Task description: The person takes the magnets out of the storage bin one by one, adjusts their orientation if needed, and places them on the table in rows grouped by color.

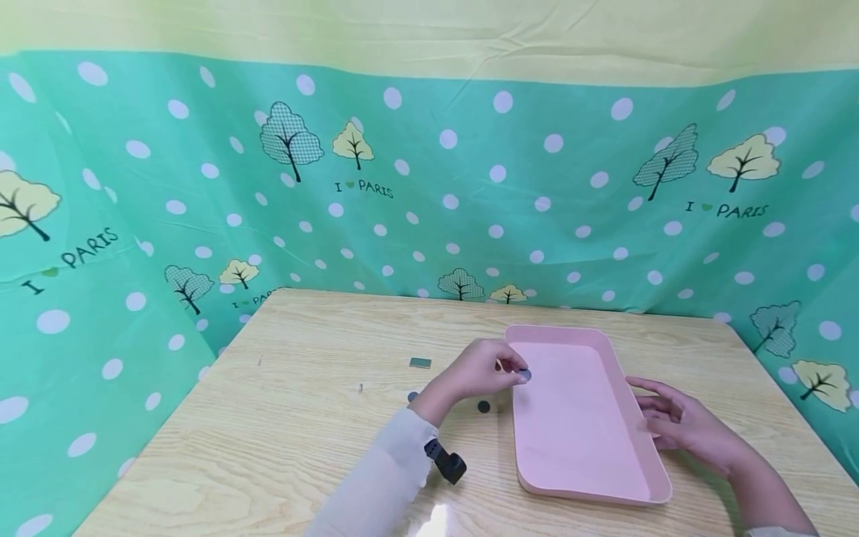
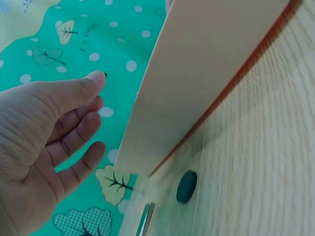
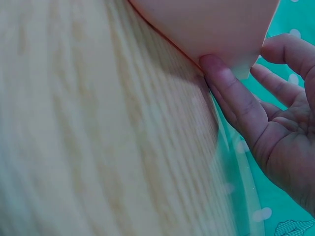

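In the head view, my left hand [image 1: 479, 369] pinches a small dark round disc [image 1: 526, 374] between thumb and fingertips, over the left rim of a pink tray [image 1: 577, 432]. Only a dark sliver of that disc shows past the thumb in the left wrist view. My right hand [image 1: 691, 429] touches the outside of the tray's right wall, fingers spread and slightly bent. Seen from the right wrist, its thumb [image 3: 231, 88] presses low on the wall. A second dark disc [image 1: 483, 406] lies on the table left of the tray; a third [image 1: 412, 397] is beside my left wrist.
A small dark green rectangular piece [image 1: 420, 362] lies on the wooden table [image 1: 268, 432], behind the left forearm. Farther left is a tiny upright bit [image 1: 360, 388], too small to identify. A green dotted curtain [image 1: 416, 186] hangs behind and beside the table.
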Motion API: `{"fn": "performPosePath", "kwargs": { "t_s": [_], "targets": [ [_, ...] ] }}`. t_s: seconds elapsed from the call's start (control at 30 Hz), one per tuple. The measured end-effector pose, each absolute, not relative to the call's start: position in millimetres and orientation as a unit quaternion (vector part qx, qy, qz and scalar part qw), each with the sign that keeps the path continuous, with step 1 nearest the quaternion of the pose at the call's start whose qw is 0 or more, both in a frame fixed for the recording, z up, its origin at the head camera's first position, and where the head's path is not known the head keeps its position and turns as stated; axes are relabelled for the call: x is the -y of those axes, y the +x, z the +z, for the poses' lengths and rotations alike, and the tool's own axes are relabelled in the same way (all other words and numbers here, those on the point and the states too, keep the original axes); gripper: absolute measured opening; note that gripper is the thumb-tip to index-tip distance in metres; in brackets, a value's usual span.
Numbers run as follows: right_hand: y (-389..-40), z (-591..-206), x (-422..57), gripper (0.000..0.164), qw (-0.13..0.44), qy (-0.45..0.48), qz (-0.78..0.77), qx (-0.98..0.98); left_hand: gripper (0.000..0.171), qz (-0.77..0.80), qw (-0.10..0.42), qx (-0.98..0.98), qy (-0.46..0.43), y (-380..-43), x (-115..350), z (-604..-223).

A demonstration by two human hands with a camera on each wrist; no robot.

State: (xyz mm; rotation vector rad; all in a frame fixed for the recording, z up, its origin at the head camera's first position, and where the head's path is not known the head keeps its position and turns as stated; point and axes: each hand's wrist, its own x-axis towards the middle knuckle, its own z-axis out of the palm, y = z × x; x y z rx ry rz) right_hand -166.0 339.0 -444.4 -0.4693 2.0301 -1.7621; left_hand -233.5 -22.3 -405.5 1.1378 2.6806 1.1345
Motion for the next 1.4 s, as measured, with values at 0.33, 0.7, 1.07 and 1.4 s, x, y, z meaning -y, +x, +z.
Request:
{"fn": "performPosePath", "kwargs": {
  "t_s": [0.33, 0.7, 1.07, 1.4],
  "targets": [
    [-166.6, -444.6, -338.4, 0.059, 0.212, -0.165, -0.635, -0.725, 0.011, 0.390, -0.006, -0.852, 0.348, -230.6, 44.5, -412.6],
    [-165.8, -445.3, -339.2, 0.058, 0.210, -0.175, -0.636, -0.722, 0.013, 0.397, -0.019, -0.859, 0.323, -220.9, 76.5, -415.4],
    [-166.2, -445.4, -340.8, 0.058, 0.219, -0.170, -0.639, -0.717, 0.013, 0.399, -0.030, -0.870, 0.289, -214.9, 111.4, -418.2],
    [-166.8, -446.0, -340.7, 0.057, 0.219, -0.180, -0.645, -0.710, 0.013, 0.399, -0.033, -0.884, 0.241, -208.6, 139.7, -416.6]
  ]
}}
